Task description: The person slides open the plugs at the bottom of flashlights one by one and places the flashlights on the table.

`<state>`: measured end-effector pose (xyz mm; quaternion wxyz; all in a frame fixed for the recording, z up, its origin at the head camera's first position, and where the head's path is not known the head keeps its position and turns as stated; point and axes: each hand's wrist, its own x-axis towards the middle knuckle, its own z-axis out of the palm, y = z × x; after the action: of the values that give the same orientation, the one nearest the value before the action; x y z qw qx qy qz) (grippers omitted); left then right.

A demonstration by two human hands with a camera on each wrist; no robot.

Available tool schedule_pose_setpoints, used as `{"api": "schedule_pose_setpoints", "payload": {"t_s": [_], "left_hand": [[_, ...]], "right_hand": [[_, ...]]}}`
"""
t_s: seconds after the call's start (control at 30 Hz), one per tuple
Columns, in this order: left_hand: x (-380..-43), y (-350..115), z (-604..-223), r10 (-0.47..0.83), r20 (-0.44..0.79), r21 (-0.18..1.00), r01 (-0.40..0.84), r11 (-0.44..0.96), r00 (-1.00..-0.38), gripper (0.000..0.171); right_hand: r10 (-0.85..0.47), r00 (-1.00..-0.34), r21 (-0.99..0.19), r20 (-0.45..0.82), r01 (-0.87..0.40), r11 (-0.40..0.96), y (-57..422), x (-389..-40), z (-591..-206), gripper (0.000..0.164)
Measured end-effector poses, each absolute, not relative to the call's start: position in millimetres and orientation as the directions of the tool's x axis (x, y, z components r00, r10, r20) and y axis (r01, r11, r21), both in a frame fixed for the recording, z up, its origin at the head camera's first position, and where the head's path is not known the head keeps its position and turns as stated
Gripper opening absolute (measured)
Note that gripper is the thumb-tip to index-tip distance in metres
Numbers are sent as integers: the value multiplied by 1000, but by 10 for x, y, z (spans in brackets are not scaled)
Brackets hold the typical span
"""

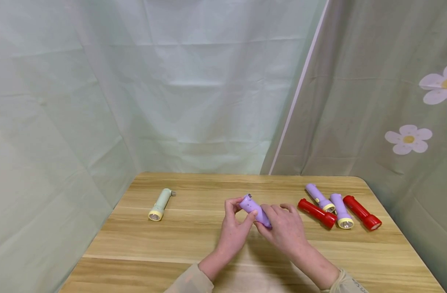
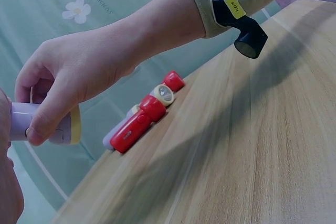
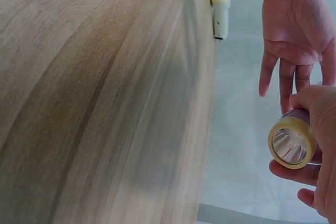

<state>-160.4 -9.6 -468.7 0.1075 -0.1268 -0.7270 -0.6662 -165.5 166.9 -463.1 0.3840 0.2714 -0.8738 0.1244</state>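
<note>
A purple flashlight [image 1: 255, 209] is held at a slant above the middle of the table, a small metal plug [image 1: 249, 195] showing at its tail end. My left hand [image 1: 233, 230] pinches that tail end between thumb and fingers. Gripping the lamp end is my right hand [image 1: 286, 228], which covers much of the head in the head view. The right wrist view shows the yellow rim and reflector [image 3: 291, 145] facing out between the right thumb and fingers. In the left wrist view the right thumb [image 2: 47, 119] lies along the barrel.
On the wooden table [image 1: 142, 248], a pale green flashlight [image 1: 162, 201] lies at the left with metal prongs sticking out. Two red flashlights [image 1: 362, 212] and two purple flashlights [image 1: 340, 209] lie close together at the right. Curtains [image 1: 208, 101] hang behind the table.
</note>
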Motion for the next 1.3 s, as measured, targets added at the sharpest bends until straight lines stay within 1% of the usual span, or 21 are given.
{"api": "schedule_pose_setpoints", "payload": {"t_s": [0.2, 0.93, 1.3], "left_hand": [[-1599, -96, -4672, 44, 317, 944, 319, 84, -948, 49], [-1602, -115, -4697, 63, 317, 941, 322, 104, -946, 50], [-1601, -126, -4692, 63, 325, 938, 330, 103, -944, 50]], "right_hand": [[-380, -550, -8, 744, -575, 818, 1670, -1653, -4626, 39], [-388, -585, -15, 712, -566, 824, 1680, -1628, -4644, 41], [-384, -579, -18, 719, -568, 823, 1666, -1633, -4659, 40]]}}
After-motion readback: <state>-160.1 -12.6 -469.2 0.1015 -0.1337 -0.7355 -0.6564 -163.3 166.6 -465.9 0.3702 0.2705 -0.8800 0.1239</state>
